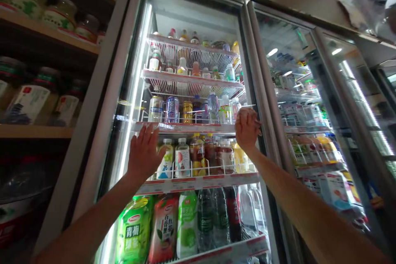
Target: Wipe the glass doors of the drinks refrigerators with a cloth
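Facing the glass refrigerator door (pixel 194 12), both bare hands were raised to about mid-height of its surface. The left hand (pixel 144 153) was open and empty near the left edge, with fingers extended upward, thumb out to the right and palm toward the glass; whether it touched the glass could not be determined. The right hand (pixel 246 132) was partly closed near the right edge, its fingers bent over a crumpled cloth (pixel 248 112). The cloth was located at the glass, just beside the door frame (pixel 259 86). Behind the glass, the can shelf (pixel 185 127) carried a pale can (pixel 155 109) near its left edge, followed by a blue can (pixel 172 109) and a gold can (pixel 187 111). The bottom shelf (pixel 222 253) carried a green-tea bottle (pixel 133 231) at its left edge, a red bottle (pixel 163 229) beside it and a dark soft-drink bottle (pixel 232 214) nearer the right edge. Left of the door, a wooden shelf (pixel 37 131) held labelled bottles (pixel 29 101).
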Motion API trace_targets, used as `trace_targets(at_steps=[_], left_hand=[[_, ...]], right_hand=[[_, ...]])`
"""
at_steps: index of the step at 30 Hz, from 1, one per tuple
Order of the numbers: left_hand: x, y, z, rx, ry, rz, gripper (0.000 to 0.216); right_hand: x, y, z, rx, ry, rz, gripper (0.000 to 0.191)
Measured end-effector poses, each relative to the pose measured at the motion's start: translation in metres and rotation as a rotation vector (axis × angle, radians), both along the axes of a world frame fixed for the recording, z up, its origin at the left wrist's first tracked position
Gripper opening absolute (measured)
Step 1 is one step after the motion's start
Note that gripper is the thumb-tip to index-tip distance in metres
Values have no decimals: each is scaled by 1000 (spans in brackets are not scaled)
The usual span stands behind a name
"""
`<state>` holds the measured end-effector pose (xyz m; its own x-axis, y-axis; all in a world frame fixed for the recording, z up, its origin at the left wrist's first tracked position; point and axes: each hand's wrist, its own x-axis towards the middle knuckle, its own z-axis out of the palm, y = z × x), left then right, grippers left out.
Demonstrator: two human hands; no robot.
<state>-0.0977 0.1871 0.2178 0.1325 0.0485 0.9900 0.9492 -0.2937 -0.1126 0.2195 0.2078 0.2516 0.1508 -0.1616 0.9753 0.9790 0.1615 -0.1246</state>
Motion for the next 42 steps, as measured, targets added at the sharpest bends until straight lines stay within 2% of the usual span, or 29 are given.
trace_targets(at_steps=[1, 3, 6, 8, 9, 12, 13, 15, 17, 19, 21, 23, 24, 27, 30, 32, 34, 36, 37, 38, 40, 42], left_hand=[[1, 1, 0, 8, -3, -11, 56], [3, 3, 0, 31, -13, -31, 55], [2, 5, -3, 59, -22, -37, 54], [-5, 5, -7, 44, 0, -21, 54], [-11, 3, -9, 27, 12, -9, 54], [-21, -5, -11, -8, 19, 6, 53], [-20, -8, -9, 1, 19, -13, 52], [-6, -14, -3, 48, 15, -102, 49], [18, -19, 5, 74, 8, -249, 45], [44, -19, 10, 24, 5, -402, 43], [67, -16, 11, -47, 8, -488, 41], [86, -10, 11, -64, -27, -470, 41], [97, -7, 11, -52, -56, -427, 41], [134, 0, 16, 5, -169, -259, 43], [157, 8, 27, 58, -110, -155, 44], [139, 11, 34, 66, 76, -130, 43], [91, 12, 41, 78, 193, -96, 42], [33, 12, 45, 174, 1, -19, 43], [11, 12, 46, 247, -153, 26, 45], [-3, 13, 46, 261, -207, 45, 49], [3, 15, 41, 255, -180, 59, 52], [38, 18, 33, 218, -3, 43, 52]], right_hand=[[-2, 1, 7, 17, 52, -4, 48], [-27, 2, 12, 5, -39, -17, 48], [-76, 1, 6, -101, -424, -45, 48], [-84, -5, 6, -177, -574, -56, 48], [-79, -8, 10, -195, -525, -53, 47], [-59, -12, 24, -191, -139, -21, 45], [-60, -11, 25, -180, -85, 2, 46], [-77, -8, 16, -171, -233, 63, 47], [-104, -8, -6, -185, -478, 129, 50], [-120, -11, -32, -191, -613, 185, 51], [-113, -15, -54, -161, -697, 240, 46], [-84, -18, -70, -89, -740, 275, 40], [-67, -18, -75, -48, -700, 274, 38], [-21, -11, -85, 20, -392, 207, 40], [-2, -2, -89, -34, -308, 130, 46], [-1, 1, -91, -62, -349, 112, 47], [-3, 0, -92, -63, -355, 117, 46], [-5, -1, -93, -72, -349, 120, 47], [-6, -2, -93, -80, -344, 116, 47], [-7, -2, -93, -89, -340, 110, 47], [-9, -2, -93, -103, -339, 99, 48], [-9, -2, -93, -93, -342, 106, 46]])
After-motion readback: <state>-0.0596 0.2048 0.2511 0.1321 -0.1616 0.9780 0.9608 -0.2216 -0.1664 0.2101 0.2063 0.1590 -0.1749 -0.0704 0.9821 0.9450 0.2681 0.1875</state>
